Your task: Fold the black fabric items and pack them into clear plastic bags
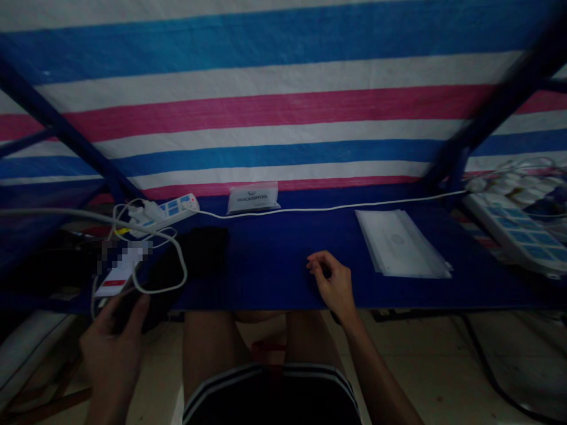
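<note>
"What are the left hand's fingers doing?"

"The left hand (pixel 113 342) has its thumb and fingers bent on two sides of a dark thing (pixel 126 308). It is very dim there, so I can't tell if they grip it."

"And the right hand (pixel 333 282)?"

"Its fingers are curled in, with the tips close together. It is over the front part of the blue table (pixel 270 260)."

"What is close to the left hand?"

"A phone (pixel 116 277) with a bright screen is just past the fingertips. Part of it is blurred with little squares. A thick white cord (pixel 184 268) makes a loop beside it."

"What comes next?"

"A black cloth (pixel 204 251) lies to the right of the loop. Behind that is a power strip (pixel 177 206) with white plugs (pixel 148 211) in it."

"And farther out?"

"A little packet (pixel 252 198) that says ROCKBROS is at the back. A thin white cord (pixel 332 207) runs in front of it. Clear plastic bags (pixel 401 245) lie in a pile to the right of the right hand. A bigger power strip (pixel 525 233) is at the far right."

"What's behind it all?"

"A striped sheet (pixel 283 109), blue, white and pink."
</note>
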`<state>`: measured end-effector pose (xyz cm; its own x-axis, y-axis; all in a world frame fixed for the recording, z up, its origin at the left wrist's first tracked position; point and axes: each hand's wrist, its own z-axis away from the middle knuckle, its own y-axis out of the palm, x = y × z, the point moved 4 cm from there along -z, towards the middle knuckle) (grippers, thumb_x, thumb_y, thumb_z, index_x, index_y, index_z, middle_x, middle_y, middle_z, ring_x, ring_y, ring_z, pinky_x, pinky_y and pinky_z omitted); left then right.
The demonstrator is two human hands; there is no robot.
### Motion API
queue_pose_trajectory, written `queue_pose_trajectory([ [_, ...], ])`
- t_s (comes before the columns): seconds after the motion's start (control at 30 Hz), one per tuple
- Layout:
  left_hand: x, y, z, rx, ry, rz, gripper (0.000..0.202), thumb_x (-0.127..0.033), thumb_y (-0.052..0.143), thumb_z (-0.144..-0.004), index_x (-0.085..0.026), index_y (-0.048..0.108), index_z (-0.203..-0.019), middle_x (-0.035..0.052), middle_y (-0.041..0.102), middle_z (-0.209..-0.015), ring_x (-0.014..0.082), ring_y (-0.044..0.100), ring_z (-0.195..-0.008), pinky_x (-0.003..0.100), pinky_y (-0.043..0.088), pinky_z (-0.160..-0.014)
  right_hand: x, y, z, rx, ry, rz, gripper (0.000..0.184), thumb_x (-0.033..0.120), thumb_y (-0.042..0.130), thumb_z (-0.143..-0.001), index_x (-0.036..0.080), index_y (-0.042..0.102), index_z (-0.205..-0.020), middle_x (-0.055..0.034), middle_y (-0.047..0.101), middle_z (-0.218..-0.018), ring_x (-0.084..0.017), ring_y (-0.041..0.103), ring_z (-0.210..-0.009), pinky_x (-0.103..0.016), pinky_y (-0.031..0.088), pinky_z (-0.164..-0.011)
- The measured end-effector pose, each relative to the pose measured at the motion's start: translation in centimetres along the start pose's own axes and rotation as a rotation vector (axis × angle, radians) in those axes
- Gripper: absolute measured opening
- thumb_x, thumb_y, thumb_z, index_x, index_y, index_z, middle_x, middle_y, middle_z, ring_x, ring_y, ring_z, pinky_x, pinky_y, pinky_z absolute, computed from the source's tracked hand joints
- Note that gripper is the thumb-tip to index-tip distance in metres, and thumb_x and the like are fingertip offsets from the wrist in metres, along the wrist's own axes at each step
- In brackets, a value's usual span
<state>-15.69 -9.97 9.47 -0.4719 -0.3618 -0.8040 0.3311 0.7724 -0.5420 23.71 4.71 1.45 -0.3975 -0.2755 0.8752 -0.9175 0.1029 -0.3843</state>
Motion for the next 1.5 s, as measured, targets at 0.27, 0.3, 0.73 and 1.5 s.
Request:
queue_pose_trajectory([
  [0.27,-4.1,5.6,6.8,0.373,0.236,0.143,0.033,-0.051,0.067,-0.090,-0.027,0.079,-0.109,0.0032,0.081,-0.104,0.0269,0.077,-0.095,0.037,0.063,-0.081,-0.1,0.0,0.2,-0.028,0.000,-0.037,0.021,0.040,0.056,-0.100,0.023,0.069,-0.097,-0.0025,0.076,-0.079,-0.020,0.073,-0.070,-0.030,0.054,-0.069],
  [0.3,-4.8,6.8,7.4,0.400,0.287,0.159,0.028,-0.046,0.065,-0.094,-0.028,0.078,-0.110,0.0028,0.081,-0.104,0.0259,0.077,-0.095,0.037,0.063,-0.082,-0.2,-0.1,0.2,-0.045,0.007,-0.050,0.021,0.040,0.056,-0.100,0.023,0.069,-0.097,-0.0027,0.076,-0.080,-0.020,0.073,-0.071,-0.031,0.054,-0.069],
  [0.73,-6.6,18.1,10.6,1.038,0.959,0.246,0.032,-0.017,0.059,-0.096,-0.025,0.067,-0.126,0.0090,0.064,-0.149,0.0295,0.045,-0.152,0.066,0.025,-0.128,0.1,-0.7,0.3,-0.100,-0.062,-0.052,0.022,0.038,0.056,-0.102,0.024,0.072,-0.109,-0.0093,0.078,-0.114,-0.027,0.072,-0.109,-0.042,0.054,-0.099],
  [1.5,-6.0,17.8,8.2,1.124,0.956,0.256,0.076,-0.001,0.056,-0.073,-0.027,0.055,-0.145,0.0112,0.053,-0.155,0.0309,0.048,-0.148,0.054,0.038,-0.126,1.0,-0.3,0.3,0.375,-0.264,0.077,0.047,0.018,0.071,-0.084,0.030,0.071,-0.129,-0.0103,0.065,-0.129,-0.029,0.063,-0.123,-0.050,0.052,-0.107],
])
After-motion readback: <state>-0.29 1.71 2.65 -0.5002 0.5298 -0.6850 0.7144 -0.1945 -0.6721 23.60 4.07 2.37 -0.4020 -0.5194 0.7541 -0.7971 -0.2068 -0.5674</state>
